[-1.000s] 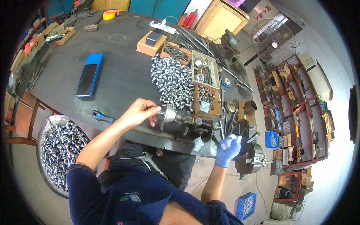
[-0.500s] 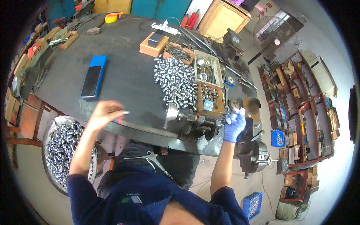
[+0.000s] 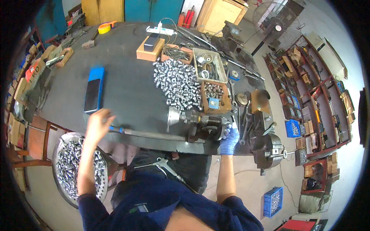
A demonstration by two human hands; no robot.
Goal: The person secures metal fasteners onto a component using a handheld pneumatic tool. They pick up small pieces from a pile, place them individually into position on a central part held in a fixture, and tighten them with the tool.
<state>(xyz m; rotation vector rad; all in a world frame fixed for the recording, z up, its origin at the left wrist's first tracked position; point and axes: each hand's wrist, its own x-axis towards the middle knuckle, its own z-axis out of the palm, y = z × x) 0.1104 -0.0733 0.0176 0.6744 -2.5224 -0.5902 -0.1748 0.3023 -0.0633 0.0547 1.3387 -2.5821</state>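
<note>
My left hand is bare and hovers near the table's front edge. Its fingers are curled together, and anything between them is too small to make out. Just beside it is the blue handle of a long file, which lies along that edge. My right hand, in a pale blue glove, closes around the right end of a bench-mounted spindle fixture. The part under the fingers is mostly hidden. A round metal chuck forms the fixture's left end. Behind it spreads a pile of shiny metal fittings.
A perforated round tray of similar fittings stands low at the left. On the table are a blue case with a dark phone, a wooden box of parts, a plastic tray and wrenches. A bench vise is at right.
My left hand has moved left and slightly down; the glint at its fingertips no longer shows. My right hand has come lower and left onto the fixture's end. The view has shifted somewhat.
</note>
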